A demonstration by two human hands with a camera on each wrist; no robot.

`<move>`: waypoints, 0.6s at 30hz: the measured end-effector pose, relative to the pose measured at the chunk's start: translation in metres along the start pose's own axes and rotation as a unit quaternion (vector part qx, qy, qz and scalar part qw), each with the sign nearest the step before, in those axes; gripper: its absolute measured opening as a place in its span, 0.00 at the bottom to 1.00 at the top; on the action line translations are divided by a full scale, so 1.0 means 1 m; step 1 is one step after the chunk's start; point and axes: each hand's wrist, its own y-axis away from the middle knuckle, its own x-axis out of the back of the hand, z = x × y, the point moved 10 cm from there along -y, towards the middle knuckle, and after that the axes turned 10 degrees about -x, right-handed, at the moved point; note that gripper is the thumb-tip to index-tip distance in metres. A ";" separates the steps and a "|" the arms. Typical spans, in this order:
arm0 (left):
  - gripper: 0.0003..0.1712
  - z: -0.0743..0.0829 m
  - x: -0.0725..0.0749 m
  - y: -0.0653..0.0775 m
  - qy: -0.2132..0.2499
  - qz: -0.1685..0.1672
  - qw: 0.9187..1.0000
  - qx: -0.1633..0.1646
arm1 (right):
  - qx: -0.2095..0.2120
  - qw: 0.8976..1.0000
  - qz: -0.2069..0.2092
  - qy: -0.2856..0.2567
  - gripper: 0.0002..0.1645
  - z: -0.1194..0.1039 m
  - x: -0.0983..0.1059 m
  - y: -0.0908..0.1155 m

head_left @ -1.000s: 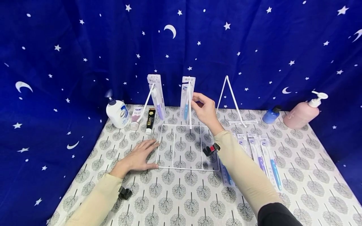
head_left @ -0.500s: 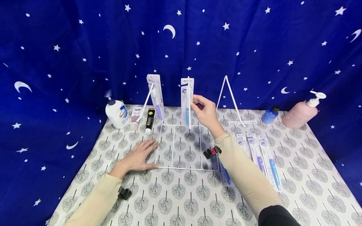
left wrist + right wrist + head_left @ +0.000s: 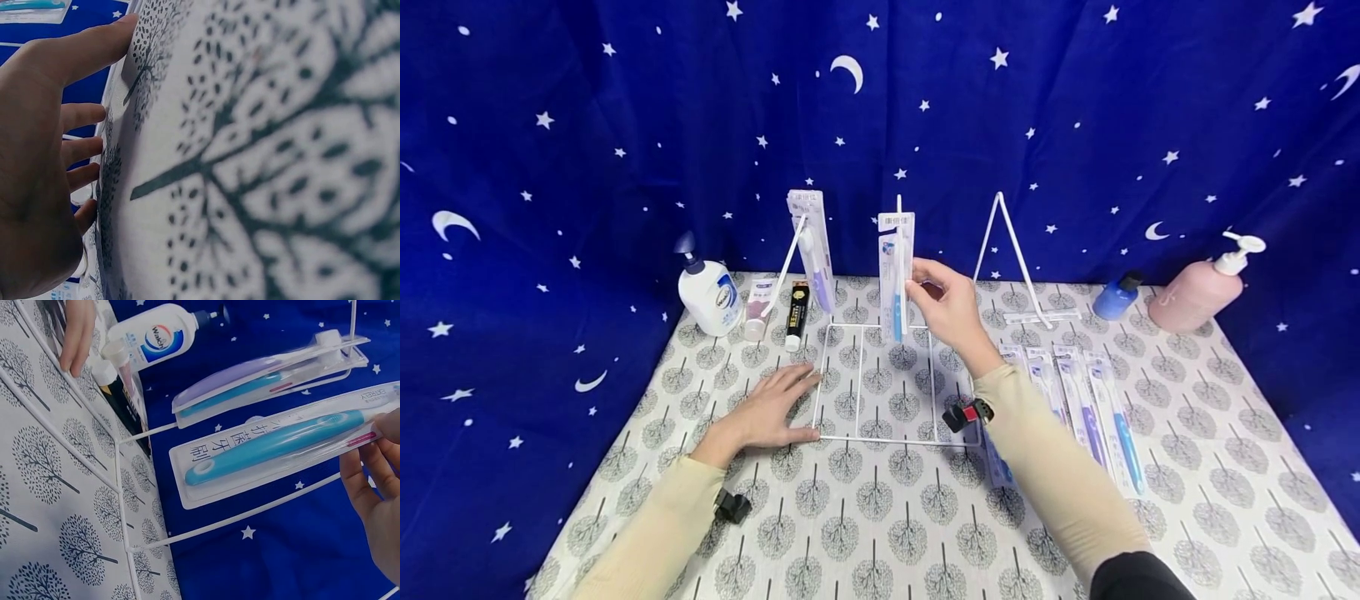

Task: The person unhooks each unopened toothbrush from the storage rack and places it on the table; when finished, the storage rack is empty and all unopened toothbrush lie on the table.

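A white wire rack [image 3: 859, 383] stands on the patterned cloth, with several arms rising at its back. My right hand [image 3: 953, 307] pinches the edge of a packaged blue toothbrush [image 3: 887, 271] at the middle arm. In the right wrist view, thumb and fingers grip this toothbrush pack [image 3: 275, 450] near one end. Packaged toothbrushes [image 3: 818, 262], a purple one among them, hang on the left arm. The right arm [image 3: 1017, 250] carries nothing. My left hand [image 3: 767, 414] lies on the cloth with fingers spread, its fingertips at the rack's left side rail.
Several packaged toothbrushes [image 3: 1086, 408] lie right of the rack, partly behind my right forearm. At the left stand a white pump bottle [image 3: 710, 298], a pink tube [image 3: 757, 312] and a black tube [image 3: 797, 317]. A blue bottle [image 3: 1116, 297] and a pink pump bottle [image 3: 1197, 296] are far right.
My right hand has brought the packaged blue toothbrush lower and slightly nearer along the middle arm, whose tip now shows above the pack. My left hand has stayed in place.
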 end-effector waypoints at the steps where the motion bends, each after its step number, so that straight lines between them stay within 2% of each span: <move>1: 0.55 0.000 0.000 0.000 0.001 0.001 1.000 -0.001 | 0.000 1.000 -0.001 -0.003 0.16 -0.001 0.000 0.001; 18: 0.55 0.003 0.004 0.001 0.003 0.011 1.000 -0.006 | 0.011 0.998 -0.027 -0.056 0.17 -0.009 -0.001 0.028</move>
